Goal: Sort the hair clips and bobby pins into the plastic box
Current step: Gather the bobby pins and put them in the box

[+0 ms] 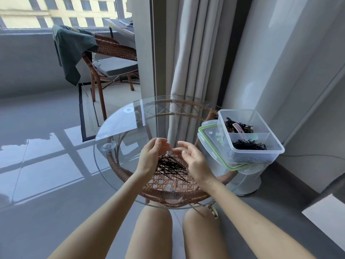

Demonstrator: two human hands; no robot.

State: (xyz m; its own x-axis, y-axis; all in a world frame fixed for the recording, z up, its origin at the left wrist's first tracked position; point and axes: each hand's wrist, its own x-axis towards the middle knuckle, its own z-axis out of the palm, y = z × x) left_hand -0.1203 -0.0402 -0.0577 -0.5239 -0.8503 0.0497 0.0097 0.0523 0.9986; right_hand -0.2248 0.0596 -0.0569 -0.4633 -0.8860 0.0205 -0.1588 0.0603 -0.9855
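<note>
Both the left hand [152, 156] and right hand [192, 159] hover cupped and loosely open over the pins [172, 168] heaped on the desk [119, 128], probably to gather them for the box [250, 136] at its right edge, whose near compartment already holds pins.

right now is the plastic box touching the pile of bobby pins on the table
Apart. The head view shows bare glass table and the right hand between the plastic box and the loose pile of bobby pins.
</note>
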